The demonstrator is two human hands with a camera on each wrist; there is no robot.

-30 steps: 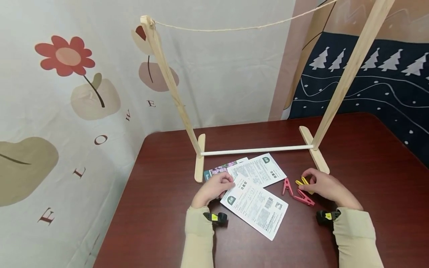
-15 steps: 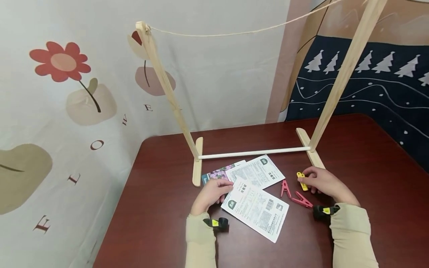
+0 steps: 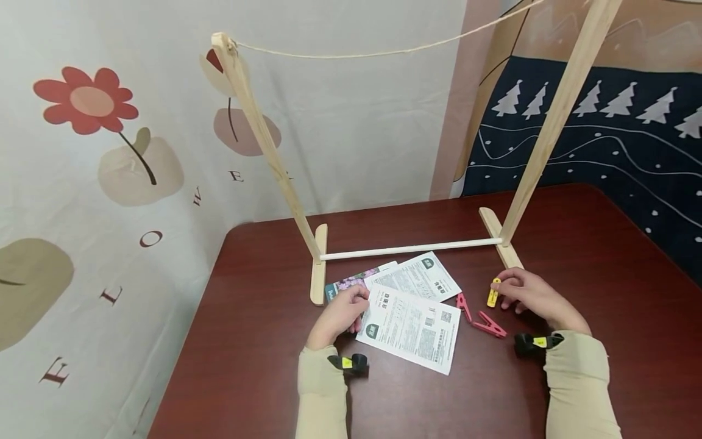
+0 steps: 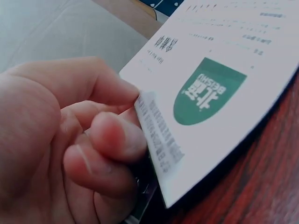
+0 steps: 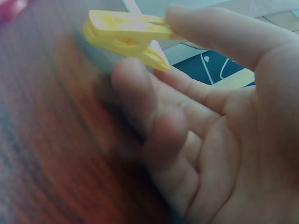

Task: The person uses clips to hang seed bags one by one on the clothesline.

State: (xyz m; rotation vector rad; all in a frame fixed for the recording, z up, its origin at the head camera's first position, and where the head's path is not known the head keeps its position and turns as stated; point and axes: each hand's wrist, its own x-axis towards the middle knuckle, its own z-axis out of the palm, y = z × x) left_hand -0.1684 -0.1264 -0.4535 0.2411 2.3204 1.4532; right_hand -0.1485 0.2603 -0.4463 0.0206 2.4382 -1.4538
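My left hand (image 3: 339, 314) pinches the upper left corner of a white printed seed packet (image 3: 408, 329). In the left wrist view the packet (image 4: 266, 93) tilts up from the table, its green logo facing the camera. A yellow clothespin (image 3: 493, 294) is pinched by its handle ends between thumb and forefinger of my right hand (image 3: 540, 300). The right wrist view shows the clothespin (image 5: 122, 30) raised over the wood, the other fingers curled below. Two red clothespins (image 3: 490, 325) lie between the hands. Another white packet (image 3: 415, 277) overlaps a flower-printed packet (image 3: 355, 280) behind.
A wooden frame stands behind the packets, with a left post (image 3: 265, 143), a right post (image 3: 556, 122) and a white bottom bar (image 3: 406, 249). A string (image 3: 351, 57) sags between the post tops. The brown table (image 3: 263, 366) meets a printed cloth backdrop (image 3: 351, 134).
My right hand has lifted the yellow clothespin and turned it upright. The packet in my left hand has swung, its lower end rising toward the back. The head view has shifted slightly.
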